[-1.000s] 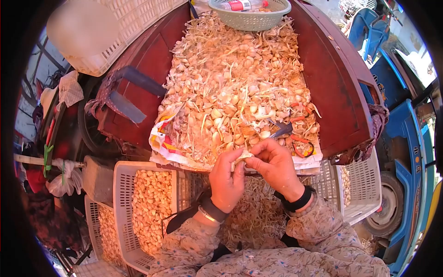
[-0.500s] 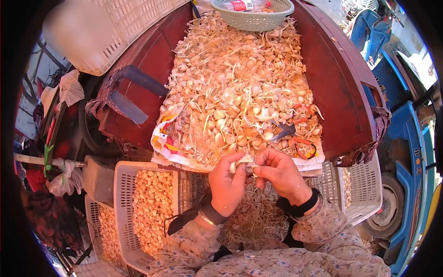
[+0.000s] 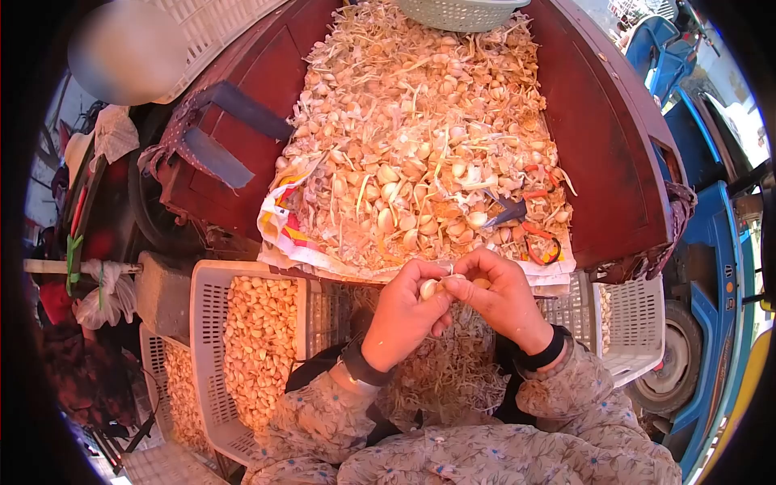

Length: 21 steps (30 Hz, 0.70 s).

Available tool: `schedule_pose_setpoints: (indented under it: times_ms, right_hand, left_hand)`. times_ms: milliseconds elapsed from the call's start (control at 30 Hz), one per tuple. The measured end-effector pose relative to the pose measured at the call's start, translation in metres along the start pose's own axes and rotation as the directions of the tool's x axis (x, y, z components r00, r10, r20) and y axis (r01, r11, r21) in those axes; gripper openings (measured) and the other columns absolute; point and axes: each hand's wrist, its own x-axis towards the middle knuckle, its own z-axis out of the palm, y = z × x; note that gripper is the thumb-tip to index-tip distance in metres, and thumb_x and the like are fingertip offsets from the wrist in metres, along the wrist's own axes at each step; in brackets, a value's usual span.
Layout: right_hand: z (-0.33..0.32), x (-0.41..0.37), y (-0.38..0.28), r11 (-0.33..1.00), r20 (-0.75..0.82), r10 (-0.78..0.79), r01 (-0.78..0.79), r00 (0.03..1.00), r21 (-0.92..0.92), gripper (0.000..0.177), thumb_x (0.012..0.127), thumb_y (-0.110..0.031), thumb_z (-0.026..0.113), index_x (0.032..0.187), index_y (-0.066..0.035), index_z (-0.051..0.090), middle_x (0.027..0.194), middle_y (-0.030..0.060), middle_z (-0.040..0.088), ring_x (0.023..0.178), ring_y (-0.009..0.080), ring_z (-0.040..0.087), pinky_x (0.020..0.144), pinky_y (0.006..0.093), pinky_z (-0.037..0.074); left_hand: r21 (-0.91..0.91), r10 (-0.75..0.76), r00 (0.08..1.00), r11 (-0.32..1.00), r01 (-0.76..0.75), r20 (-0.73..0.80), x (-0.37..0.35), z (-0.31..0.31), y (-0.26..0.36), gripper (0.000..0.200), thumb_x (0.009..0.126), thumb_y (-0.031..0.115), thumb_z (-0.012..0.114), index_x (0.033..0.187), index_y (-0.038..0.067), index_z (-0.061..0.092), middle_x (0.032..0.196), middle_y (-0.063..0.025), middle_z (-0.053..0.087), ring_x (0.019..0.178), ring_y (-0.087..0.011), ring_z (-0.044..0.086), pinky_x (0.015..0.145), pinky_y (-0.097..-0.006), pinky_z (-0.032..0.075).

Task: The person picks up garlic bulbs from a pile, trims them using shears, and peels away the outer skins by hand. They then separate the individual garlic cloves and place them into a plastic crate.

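Just over the table's front edge, my left hand (image 3: 411,309) pinches a garlic clove (image 3: 429,288) between thumb and fingers. Touching it from the other side, my right hand (image 3: 503,301) is closed, its thumb and forefinger pressed at the same clove, and a pale bit shows between its fingers. Beyond both hands lies a thick heap of garlic cloves and dry skins (image 3: 404,162) on a printed sack (image 3: 284,230). Orange-handled scissors (image 3: 540,241) rest at the heap's right front, near my right hand, with a dark strip of material beside them.
A white crate (image 3: 212,356) full of cloves stands low on the left, with another behind it. At lower right is a further white crate (image 3: 638,323). Loose skins (image 3: 444,372) lie below my hands. A green basket (image 3: 461,13) sits on the far end of the red wooden table (image 3: 602,153).
My hands have come closer together around the clove, and the fingers have shifted their hold. The whole view has tilted slightly, moving the green basket partly out of sight.
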Motion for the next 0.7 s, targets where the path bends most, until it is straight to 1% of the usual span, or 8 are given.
schedule_pose_setpoints:
  times_ms: [67,100,200,333,433,533,633,700]
  right_hand:
    - [0.002,-0.001,-0.004,0.996,-0.027,-0.029,0.027,0.999,-0.087,0.017,0.078,-0.014,0.065,0.077,-0.002,0.054,0.068,0.0003,0.054,0.060,0.0078,0.047,0.053,0.0222,0.039]
    - [0.002,-0.002,-0.005,0.990,-0.039,-0.050,0.044,0.998,-0.136,0.016,0.079,-0.014,0.065,0.076,-0.002,0.054,0.068,0.0012,0.054,0.060,0.0077,0.048,0.054,0.0221,0.039]
    - [0.004,-0.004,-0.001,0.999,-0.057,-0.052,0.051,0.997,-0.018,0.016,0.080,-0.013,0.063,0.074,-0.001,0.054,0.066,0.0031,0.054,0.060,0.0085,0.048,0.054,0.0224,0.039]
    - [0.005,-0.003,0.003,0.997,-0.033,-0.049,0.051,0.998,0.055,0.016,0.082,-0.013,0.060,0.076,-0.001,0.052,0.065,0.0019,0.052,0.061,0.0077,0.047,0.055,0.0218,0.039]
    - [0.011,-0.004,0.007,0.994,-0.074,-0.061,0.067,0.995,0.085,0.017,0.085,-0.014,0.056,0.076,-0.001,0.050,0.064,0.0000,0.050,0.061,0.0068,0.045,0.055,0.0214,0.038]
    - [0.012,-0.005,0.003,0.993,-0.108,0.067,-0.055,0.992,0.105,0.019,0.088,-0.017,0.052,0.075,-0.003,0.049,0.063,-0.0022,0.047,0.060,0.0061,0.042,0.053,0.0208,0.036]
    - [0.013,-0.006,0.006,0.987,-0.123,0.068,-0.048,0.990,0.156,0.024,0.090,-0.020,0.050,0.073,-0.003,0.048,0.061,-0.0041,0.044,0.056,0.0038,0.037,0.049,0.0188,0.031]
    - [0.013,-0.003,0.008,0.885,-0.091,0.243,-0.182,0.966,0.428,0.023,0.090,-0.021,0.050,0.078,-0.002,0.052,0.060,-0.0053,0.041,0.055,0.0025,0.035,0.048,0.0173,0.029]
  left_hand:
    - [0.057,0.030,0.999,0.998,-0.029,-0.017,-0.001,0.001,-0.002,0.018,0.083,0.006,0.057,0.097,0.004,0.045,0.074,-0.0044,0.055,0.056,-0.0085,0.053,0.046,-0.0198,0.042]
    - [0.014,0.042,0.999,0.999,-0.042,-0.008,0.000,0.002,-0.004,0.018,0.083,0.005,0.057,0.096,0.003,0.046,0.074,-0.0044,0.055,0.057,-0.0085,0.053,0.047,-0.0197,0.042]
    - [-0.103,0.064,0.998,0.993,-0.063,0.015,0.000,-0.001,-0.005,0.017,0.082,0.003,0.057,0.096,0.002,0.047,0.076,-0.0046,0.055,0.060,-0.0088,0.054,0.049,-0.0202,0.044]
    - [-0.046,0.096,0.995,0.994,-0.095,0.022,0.000,0.000,-0.007,0.016,0.083,0.004,0.056,0.097,0.002,0.047,0.075,-0.0049,0.056,0.060,-0.0089,0.055,0.050,-0.0206,0.045]
    - [-0.045,0.089,0.995,0.995,-0.087,0.047,-0.001,-0.004,-0.007,0.016,0.084,0.006,0.056,0.097,0.002,0.047,0.076,-0.0056,0.056,0.061,-0.0095,0.056,0.051,-0.0210,0.046]
    - [-0.050,0.081,0.995,0.996,-0.078,0.055,-0.004,-0.004,-0.009,0.017,0.084,0.007,0.057,0.097,0.002,0.047,0.077,-0.0063,0.057,0.062,-0.0105,0.056,0.050,-0.0217,0.046]
    - [-0.025,0.109,0.994,0.994,-0.108,0.031,-0.005,0.003,-0.011,0.015,0.085,0.005,0.054,0.097,0.002,0.046,0.074,-0.0055,0.056,0.061,-0.0098,0.056,0.052,-0.0213,0.046]
    - [-0.040,0.151,0.988,0.988,-0.151,0.015,-0.002,0.004,-0.012,0.016,0.085,0.005,0.054,0.098,0.002,0.045,0.073,-0.0055,0.056,0.060,-0.0101,0.055,0.051,-0.0214,0.046]
